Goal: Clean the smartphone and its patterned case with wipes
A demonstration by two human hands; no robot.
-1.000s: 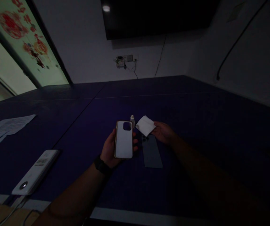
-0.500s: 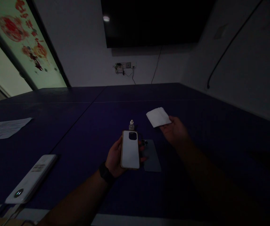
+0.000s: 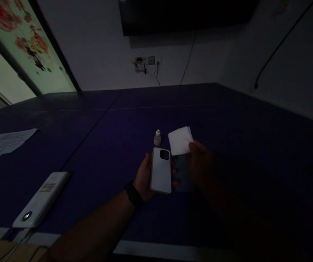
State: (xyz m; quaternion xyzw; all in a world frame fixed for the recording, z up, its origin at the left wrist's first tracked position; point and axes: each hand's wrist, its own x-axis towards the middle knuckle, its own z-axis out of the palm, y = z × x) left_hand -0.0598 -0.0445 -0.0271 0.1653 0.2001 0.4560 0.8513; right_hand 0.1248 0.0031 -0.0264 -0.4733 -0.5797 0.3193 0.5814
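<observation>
My left hand (image 3: 144,177) is wrapped round a phone case or cased smartphone (image 3: 161,171), pale back facing up, with a dark camera area near its top; which of the two it is I cannot tell. A folded white tissue (image 3: 180,140) is pinched at its lower right corner by my right hand (image 3: 201,162). Just beyond the phone stands a small dropper bottle (image 3: 157,138) with a white cap. A grey flat phone-like slab (image 3: 184,178) lies on the table, partly hidden behind the left fingers and the right hand.
A white power bank (image 3: 43,196) with a lit display and cables lies at the left on the dark blue table (image 3: 90,156). Printed papers (image 3: 7,145) are farther left. At the back are a wall socket (image 3: 147,62) and a dark screen (image 3: 183,16).
My right hand has brought the tissue closer to the phone, and its grip now shows from above. The view has tilted down slightly; the left hand still holds the phone.
</observation>
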